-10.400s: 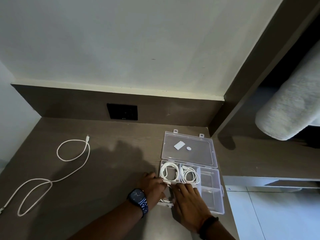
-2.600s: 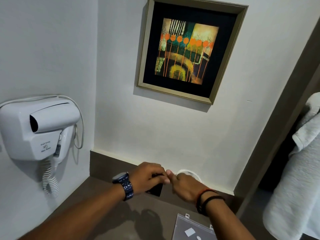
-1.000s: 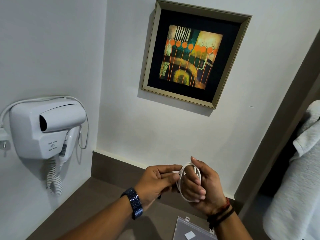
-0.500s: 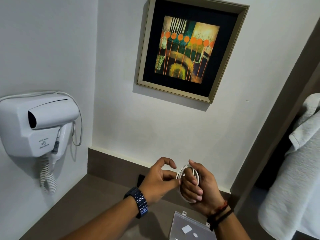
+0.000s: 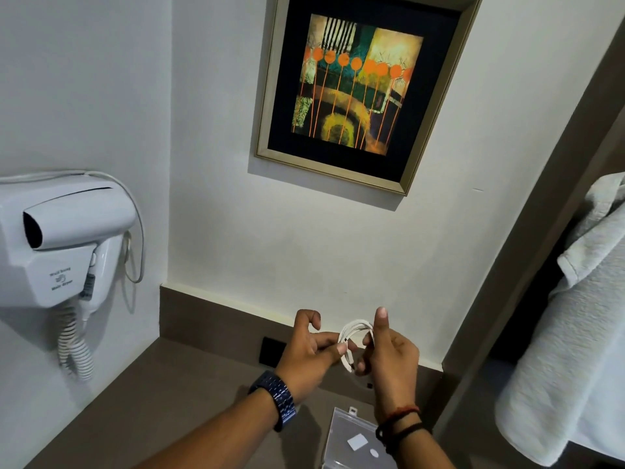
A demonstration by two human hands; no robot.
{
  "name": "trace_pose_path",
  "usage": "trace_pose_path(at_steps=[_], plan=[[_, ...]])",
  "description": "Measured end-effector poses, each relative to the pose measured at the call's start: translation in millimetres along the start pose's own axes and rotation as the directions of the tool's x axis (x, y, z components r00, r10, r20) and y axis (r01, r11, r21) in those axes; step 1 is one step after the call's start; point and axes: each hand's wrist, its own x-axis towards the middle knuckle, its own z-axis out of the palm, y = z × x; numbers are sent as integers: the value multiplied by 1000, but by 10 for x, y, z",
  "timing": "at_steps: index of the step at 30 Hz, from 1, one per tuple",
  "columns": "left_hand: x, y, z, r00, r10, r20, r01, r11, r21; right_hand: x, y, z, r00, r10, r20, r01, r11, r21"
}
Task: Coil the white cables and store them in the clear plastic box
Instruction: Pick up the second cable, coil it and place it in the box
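Observation:
A white cable is wound into a small coil held up in the air between both hands, in front of the wall. My right hand grips the coil's right side, thumb pointing up. My left hand pinches the coil's left side and a loose end between thumb and fingers. Below the hands, only the open lid of the clear plastic box shows at the bottom edge; its compartments are out of view.
A white wall-mounted hair dryer with a curly cord hangs at the left. A framed picture is on the wall above. A black socket plate sits behind the brown counter. A white towel hangs at the right.
The camera view has tilted up from the counter to the wall. The cable that lay loose on the counter is now a tight coil raised between both hands; my left fingers have closed on its end.

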Motion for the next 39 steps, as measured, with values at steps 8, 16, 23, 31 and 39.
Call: trace_pose_path(at_steps=[8,16,23,31,39], plan=[[42,-226,-95,991,-134,-13,121,930,-348,-41,272,-55,979,-134,155,157,976,-150],[50,-392,-88,963,-267,43,265,900,-346,19,507,-152,970,-78,229,160,919,-361],[88,-573,-27,930,-331,-160,318,943,-102,-14,701,-221,974,-13,226,116,886,-448],[107,-658,36,930,-347,-121,345,938,-42,35,772,-361,981,-78,177,165,813,-558],[91,-903,-39,958,-282,50,271,949,158,98,854,-636,947,229,225,-125,909,-397]])
